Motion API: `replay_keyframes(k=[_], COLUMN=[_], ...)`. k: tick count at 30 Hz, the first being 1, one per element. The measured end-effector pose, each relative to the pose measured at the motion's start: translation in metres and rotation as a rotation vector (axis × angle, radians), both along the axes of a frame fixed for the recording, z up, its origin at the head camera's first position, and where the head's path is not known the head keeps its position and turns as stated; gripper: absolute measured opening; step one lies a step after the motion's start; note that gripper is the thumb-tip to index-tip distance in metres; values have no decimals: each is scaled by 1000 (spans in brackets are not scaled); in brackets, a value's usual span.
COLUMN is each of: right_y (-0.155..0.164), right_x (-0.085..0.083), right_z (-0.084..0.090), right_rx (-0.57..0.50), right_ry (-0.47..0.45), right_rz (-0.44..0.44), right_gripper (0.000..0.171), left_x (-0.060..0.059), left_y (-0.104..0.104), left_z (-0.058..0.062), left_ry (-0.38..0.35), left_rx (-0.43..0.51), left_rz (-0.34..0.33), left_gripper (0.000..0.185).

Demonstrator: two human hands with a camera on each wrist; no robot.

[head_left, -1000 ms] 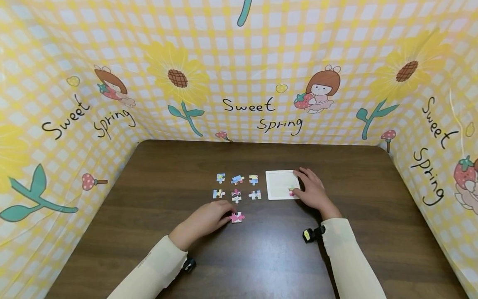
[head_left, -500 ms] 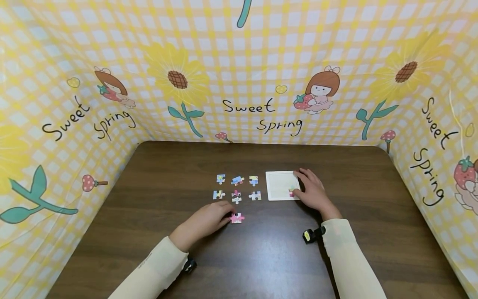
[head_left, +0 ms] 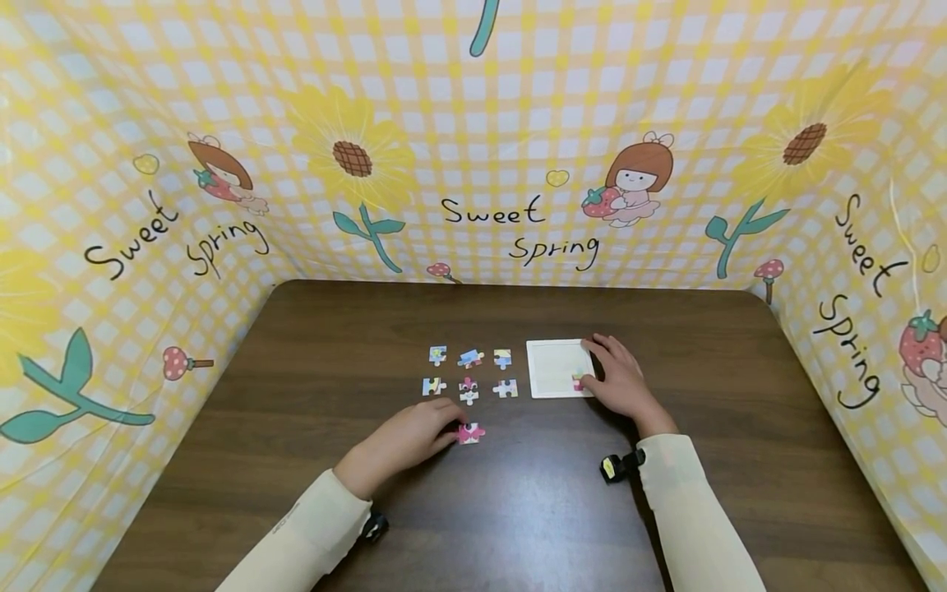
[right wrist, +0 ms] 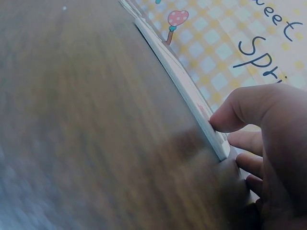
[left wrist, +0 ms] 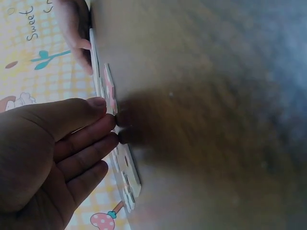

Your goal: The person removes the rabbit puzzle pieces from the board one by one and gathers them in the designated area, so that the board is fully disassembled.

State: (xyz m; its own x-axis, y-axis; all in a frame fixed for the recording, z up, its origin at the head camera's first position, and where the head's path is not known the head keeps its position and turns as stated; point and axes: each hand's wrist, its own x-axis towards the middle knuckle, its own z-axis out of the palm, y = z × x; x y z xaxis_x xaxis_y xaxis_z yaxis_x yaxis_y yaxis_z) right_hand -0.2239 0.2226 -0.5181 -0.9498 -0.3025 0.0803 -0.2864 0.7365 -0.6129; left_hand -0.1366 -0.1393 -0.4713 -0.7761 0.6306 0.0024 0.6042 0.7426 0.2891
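Note:
By the left edge of a pink puzzle piece (head_left: 472, 433), the thumb and index fingertip of my left hand (head_left: 407, 434) touch it on the wooden table. In the left wrist view the fingers (left wrist: 85, 152) of that hand lie loosely bent, thumb apart from them. My right hand (head_left: 624, 378) holds the right side of a white puzzle tray (head_left: 547, 370), thumb over the rim and fingers along the outer edge. Beside this thumb, a small pink and green puzzle piece (head_left: 577, 381) sits in the tray's near right corner, partly covered.
Several loose puzzle pieces lie in two rows left of the tray, among them a blue one (head_left: 469, 358) and a pink and white one (head_left: 468, 390). A yellow checked cloth (head_left: 473, 148) walls the table (head_left: 355, 329) at the back and sides.
The pink puzzle piece at my left fingertips has shifted and turned very slightly. My right hand and the tray have stayed in place.

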Motion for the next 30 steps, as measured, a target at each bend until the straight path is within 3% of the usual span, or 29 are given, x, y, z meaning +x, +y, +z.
replay_keyframes(k=[9,15,24,30], right_y=[2,4,12,20], right_x=[0,0,-2,-3], right_z=[-3,-3,3,9], right_rx=[-9,-38,-73,-92], right_ry=[2,3,-52,-106], right_rz=[15,21,77,147], right_gripper=[64,61,60,64], left_x=[-10,-20,-40,-53], left_y=[15,41,84,110], left_z=[9,19,29,33], left_ry=[-18,-30,8,11], left_rx=[-1,-16,-7,-69], left_rz=[-19,-18,-53,-14], left_gripper=[19,24,27,35])
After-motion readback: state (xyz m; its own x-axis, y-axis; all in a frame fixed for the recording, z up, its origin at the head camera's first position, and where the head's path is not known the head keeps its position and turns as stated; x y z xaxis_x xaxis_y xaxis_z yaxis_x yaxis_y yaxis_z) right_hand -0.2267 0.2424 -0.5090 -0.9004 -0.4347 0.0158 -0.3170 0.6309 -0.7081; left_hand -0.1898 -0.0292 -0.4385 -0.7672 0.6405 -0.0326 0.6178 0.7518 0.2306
